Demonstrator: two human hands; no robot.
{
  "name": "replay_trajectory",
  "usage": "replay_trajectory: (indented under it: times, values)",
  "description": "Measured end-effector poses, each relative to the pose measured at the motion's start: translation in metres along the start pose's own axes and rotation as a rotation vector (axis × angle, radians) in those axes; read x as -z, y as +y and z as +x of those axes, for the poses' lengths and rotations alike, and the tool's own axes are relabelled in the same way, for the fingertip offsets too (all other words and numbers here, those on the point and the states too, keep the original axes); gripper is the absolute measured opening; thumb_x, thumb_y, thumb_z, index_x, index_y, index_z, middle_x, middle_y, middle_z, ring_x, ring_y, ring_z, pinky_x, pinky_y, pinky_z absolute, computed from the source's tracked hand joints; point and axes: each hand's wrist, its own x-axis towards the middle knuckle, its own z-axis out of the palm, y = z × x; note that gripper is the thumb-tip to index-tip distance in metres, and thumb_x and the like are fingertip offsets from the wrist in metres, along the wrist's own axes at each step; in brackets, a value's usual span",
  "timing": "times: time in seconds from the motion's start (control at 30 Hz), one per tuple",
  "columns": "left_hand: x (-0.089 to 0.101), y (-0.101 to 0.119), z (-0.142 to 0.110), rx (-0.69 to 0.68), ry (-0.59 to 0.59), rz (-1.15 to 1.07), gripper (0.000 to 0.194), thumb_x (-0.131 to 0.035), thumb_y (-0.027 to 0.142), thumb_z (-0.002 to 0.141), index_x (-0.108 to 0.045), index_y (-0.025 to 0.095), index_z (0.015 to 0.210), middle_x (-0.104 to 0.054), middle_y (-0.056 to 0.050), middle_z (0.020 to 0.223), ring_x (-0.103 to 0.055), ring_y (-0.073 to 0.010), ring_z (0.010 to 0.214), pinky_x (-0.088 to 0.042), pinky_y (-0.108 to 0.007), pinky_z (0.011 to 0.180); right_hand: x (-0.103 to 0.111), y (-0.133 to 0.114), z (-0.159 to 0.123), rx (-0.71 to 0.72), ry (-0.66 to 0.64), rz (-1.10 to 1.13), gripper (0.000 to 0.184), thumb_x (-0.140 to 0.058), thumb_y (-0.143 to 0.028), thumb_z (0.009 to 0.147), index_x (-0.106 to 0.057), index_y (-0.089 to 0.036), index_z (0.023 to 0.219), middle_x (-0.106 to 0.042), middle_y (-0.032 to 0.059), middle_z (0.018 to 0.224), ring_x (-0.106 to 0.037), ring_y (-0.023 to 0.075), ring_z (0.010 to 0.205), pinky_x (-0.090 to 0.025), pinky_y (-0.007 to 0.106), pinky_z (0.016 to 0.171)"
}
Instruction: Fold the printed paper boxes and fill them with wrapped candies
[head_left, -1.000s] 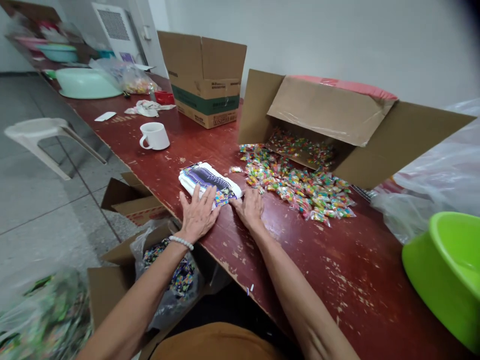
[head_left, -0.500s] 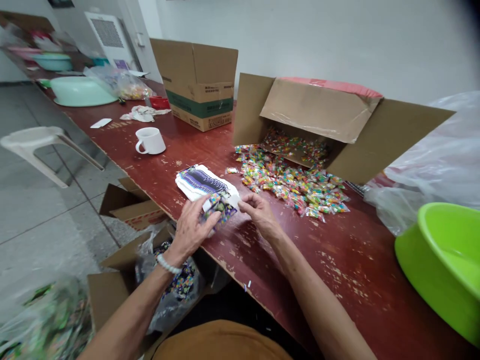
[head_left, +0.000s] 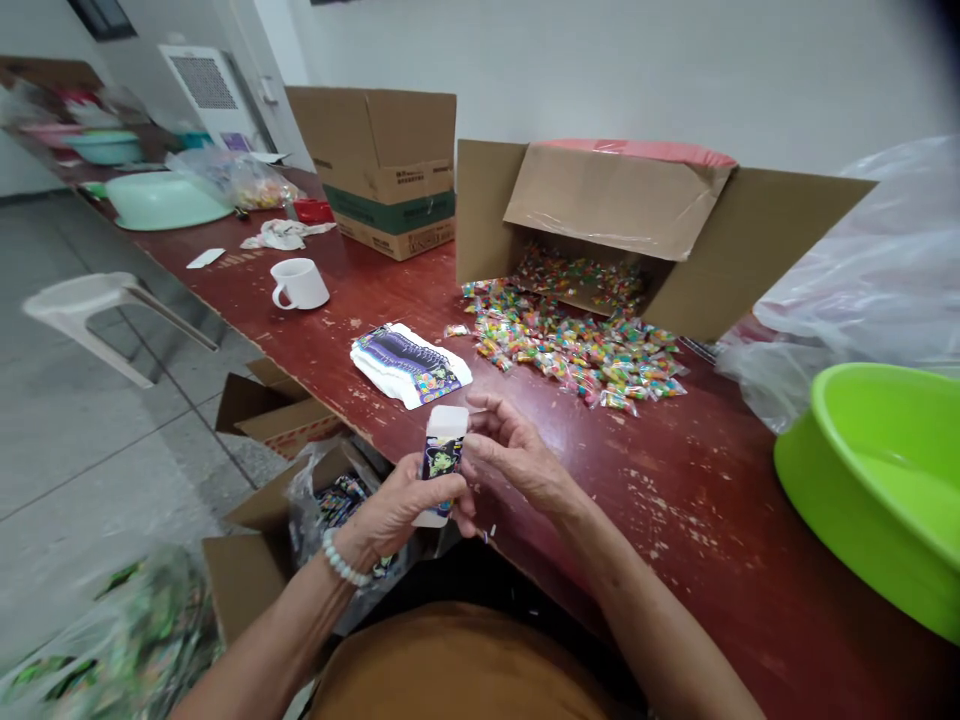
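My left hand (head_left: 411,503) is closed around a small printed candy box (head_left: 441,460), which stands up with a white flap at its top. Dark purple print with a green-faced figure covers its front. Close against the box's right side is my right hand (head_left: 511,452), fingers apart and slightly curled; whether its thumb touches the box I cannot tell. Just beyond lies a stack of flattened candy boxes (head_left: 409,365) on the red table (head_left: 675,500). Wrapped candies (head_left: 577,350) are heaped to the right of that stack.
An open carton (head_left: 615,215) lies on its side behind the candies. A closed-sided carton (head_left: 390,175), a white mug (head_left: 300,284) and a green basin (head_left: 847,490) stand on the table. Below its left edge, a carton (head_left: 251,580) holds bagged printed pieces. A white stool (head_left: 90,300) stands left.
My left hand has drawn one candy box off the stack towards me. The box, flat before, now stands opened out in it. My right hand has followed towards me.
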Motion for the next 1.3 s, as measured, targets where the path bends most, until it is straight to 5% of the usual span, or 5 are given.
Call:
replay_trajectory:
  times: [0.17,0.33,0.47,1.0,1.3]
  values:
    - [-0.004,-0.004,0.004,-0.044,0.157,-0.005,0.027,-0.081,0.036,0.072,-0.069,0.013,0.077,-0.070,-0.004,0.066,-0.064,-0.0149,0.056,-0.050,-0.024,0.057,-0.011,0.009,-0.012,-0.179,-0.057,0.036,0.033,-0.071,-0.050,0.080,-0.065,-0.018,0.090,-0.056,-0.0056,0.051,-0.049,0.0096,0.039,-0.039,0.022,0.042]
    - [-0.009,-0.005,0.002,-0.180,0.336,0.160,0.032,-0.081,0.031,0.073,-0.066,0.016,0.098,-0.072,-0.003,0.092,-0.067,-0.0173,0.085,-0.053,-0.025,0.075,-0.010,0.013,-0.009,0.001,0.212,-0.276,0.022,-0.070,-0.039,0.079,-0.068,-0.017,0.074,-0.067,0.0010,0.070,-0.058,0.0124,0.060,-0.046,0.025,0.058]
    - [-0.012,-0.008,-0.006,-0.347,0.492,0.159,0.057,-0.080,0.027,0.074,-0.049,0.025,0.122,-0.071,-0.001,0.095,-0.069,-0.0155,0.078,-0.056,-0.026,0.072,-0.012,0.016,-0.009,0.048,0.260,-0.305,0.026,-0.068,-0.034,0.080,-0.066,-0.020,0.102,-0.068,0.0004,0.078,-0.061,0.0151,0.069,-0.049,0.027,0.062]
    - [0.010,-0.014,0.001,-0.262,0.342,0.325,0.021,-0.069,0.037,0.086,-0.069,0.018,0.096,-0.072,-0.002,0.090,-0.065,-0.0142,0.080,-0.052,-0.022,0.072,0.012,0.020,0.008,-0.206,0.055,0.050,0.041,-0.090,-0.037,0.057,-0.065,-0.019,0.085,-0.062,-0.0049,0.066,-0.053,0.0089,0.055,-0.041,0.023,0.058]
    - [-0.002,-0.011,0.006,-0.043,0.281,-0.138,0.049,-0.073,0.047,0.081,-0.054,0.020,0.118,-0.071,-0.002,0.085,-0.068,-0.0158,0.066,-0.056,-0.025,0.059,0.012,0.027,-0.001,0.181,0.108,-0.359,0.013,-0.071,-0.034,0.084,-0.074,-0.021,0.085,-0.069,0.0031,0.082,-0.062,0.0164,0.076,-0.048,0.028,0.070]
